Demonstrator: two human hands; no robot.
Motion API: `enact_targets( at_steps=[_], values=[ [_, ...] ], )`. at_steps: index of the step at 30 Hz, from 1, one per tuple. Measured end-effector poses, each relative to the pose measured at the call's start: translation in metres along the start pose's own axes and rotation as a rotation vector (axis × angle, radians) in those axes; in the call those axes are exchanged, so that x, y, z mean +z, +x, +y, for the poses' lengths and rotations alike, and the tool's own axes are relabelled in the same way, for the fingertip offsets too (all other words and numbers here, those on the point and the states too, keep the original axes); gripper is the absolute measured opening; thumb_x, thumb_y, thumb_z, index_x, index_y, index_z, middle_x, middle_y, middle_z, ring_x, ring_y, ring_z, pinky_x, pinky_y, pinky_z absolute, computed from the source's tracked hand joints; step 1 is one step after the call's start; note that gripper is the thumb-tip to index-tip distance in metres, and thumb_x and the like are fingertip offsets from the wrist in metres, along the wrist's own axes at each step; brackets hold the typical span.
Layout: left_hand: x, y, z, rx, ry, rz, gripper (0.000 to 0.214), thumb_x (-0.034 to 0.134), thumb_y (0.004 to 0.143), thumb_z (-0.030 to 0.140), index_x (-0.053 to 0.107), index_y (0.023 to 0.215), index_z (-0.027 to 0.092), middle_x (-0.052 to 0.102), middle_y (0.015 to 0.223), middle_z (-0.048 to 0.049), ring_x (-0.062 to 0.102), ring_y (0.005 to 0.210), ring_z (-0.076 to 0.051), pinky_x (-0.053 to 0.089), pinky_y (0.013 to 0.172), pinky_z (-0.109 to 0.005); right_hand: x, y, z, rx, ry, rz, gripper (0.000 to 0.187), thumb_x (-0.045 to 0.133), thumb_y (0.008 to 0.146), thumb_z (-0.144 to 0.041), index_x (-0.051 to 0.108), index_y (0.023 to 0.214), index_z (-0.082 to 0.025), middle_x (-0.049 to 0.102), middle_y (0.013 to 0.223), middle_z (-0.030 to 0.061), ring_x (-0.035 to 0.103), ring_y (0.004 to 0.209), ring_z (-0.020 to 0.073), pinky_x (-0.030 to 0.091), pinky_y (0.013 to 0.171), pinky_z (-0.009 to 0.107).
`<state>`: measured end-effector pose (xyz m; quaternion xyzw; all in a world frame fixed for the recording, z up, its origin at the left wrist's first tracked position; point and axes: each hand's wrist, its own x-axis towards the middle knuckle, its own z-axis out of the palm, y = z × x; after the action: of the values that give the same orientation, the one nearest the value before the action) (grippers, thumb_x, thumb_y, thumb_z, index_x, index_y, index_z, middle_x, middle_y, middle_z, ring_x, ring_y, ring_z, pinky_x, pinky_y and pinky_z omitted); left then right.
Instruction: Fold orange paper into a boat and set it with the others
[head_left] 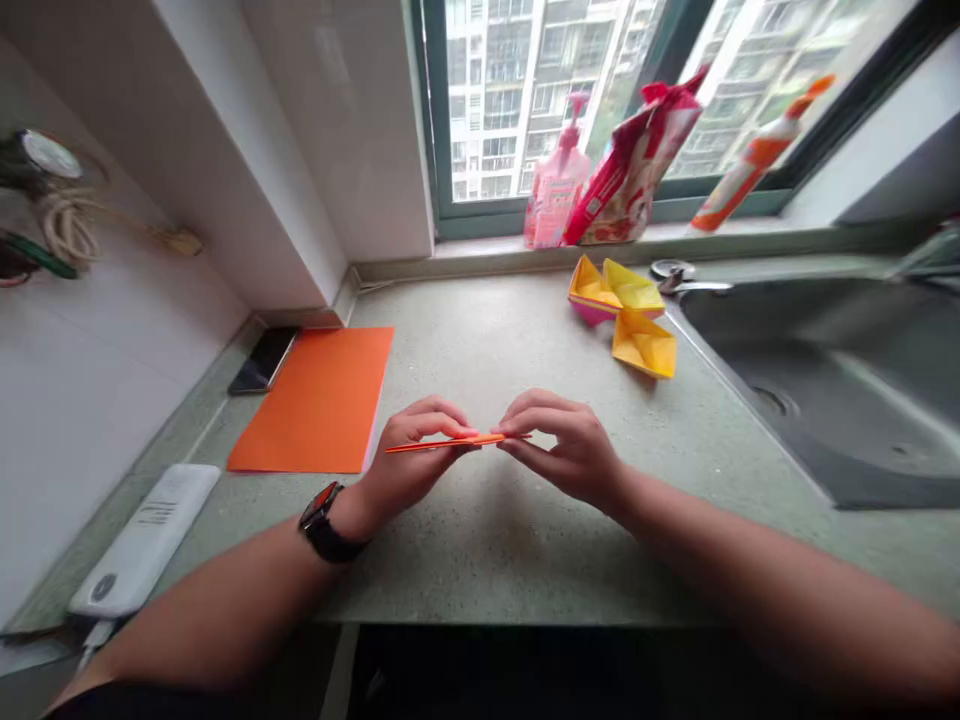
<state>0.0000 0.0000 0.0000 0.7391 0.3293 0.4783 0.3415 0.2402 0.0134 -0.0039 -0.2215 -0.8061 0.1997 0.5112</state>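
Both hands hold a folded orange paper (pixel 450 442) edge-on above the greenish countertop (pixel 480 540). My left hand (pixel 409 460), with a black watch on the wrist, pinches its left part between thumb and fingers. My right hand (pixel 559 445) pinches the right end with fingertips pressed together. The paper looks like a thin flat strip from this angle. Just left of the hands lies a stack of orange sheets (pixel 319 397) on the counter.
Folded yellow and pink paper boxes (pixel 626 315) sit near the sink (pixel 832 380) at right. A phone (pixel 262 360) and a white power bank (pixel 146 545) lie at left. On the windowsill stand a pink pump bottle (pixel 556 180), a red pouch (pixel 637 160) and an orange-capped bottle (pixel 754 160); scissors (pixel 686 278) lie below.
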Motion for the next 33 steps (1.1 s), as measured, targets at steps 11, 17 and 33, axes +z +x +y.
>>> enact_targets(
  at_steps=[11,17,33],
  values=[
    [0.0022,0.0012,-0.0006,-0.006,0.016,-0.023,0.028,0.081,0.101,0.044,0.084,0.084,0.022,0.076,0.091,-0.0061,0.071,0.081,-0.016,0.056,0.076,-0.029,0.0008,0.0001,-0.0044,0.064,0.026,0.015,0.005,0.079,0.098,-0.019,0.079,0.099,-0.023,0.077,0.088,0.0049,0.073,0.078,0.0182,0.062,0.070,0.033],
    [0.0030,0.0010,0.0042,-0.069,0.001,-0.040,0.029,0.081,0.100,0.047,0.083,0.087,0.021,0.075,0.089,-0.0055,0.070,0.080,-0.017,0.055,0.075,-0.029,0.0006,0.0000,-0.0044,0.135,0.120,0.023,0.006,0.078,0.099,-0.022,0.079,0.094,-0.024,0.078,0.086,0.0043,0.073,0.077,0.0179,0.060,0.070,0.033],
    [0.0051,-0.0032,0.0038,-0.425,-0.292,0.042,0.044,0.091,0.086,0.055,0.067,0.076,0.019,0.073,0.082,-0.0030,0.065,0.079,-0.018,0.051,0.075,-0.030,0.0029,0.0013,-0.0021,0.579,0.461,0.011,0.028,0.085,0.094,-0.048,0.079,0.083,-0.023,0.075,0.086,0.0036,0.068,0.080,0.0182,0.055,0.074,0.034]
  ],
)
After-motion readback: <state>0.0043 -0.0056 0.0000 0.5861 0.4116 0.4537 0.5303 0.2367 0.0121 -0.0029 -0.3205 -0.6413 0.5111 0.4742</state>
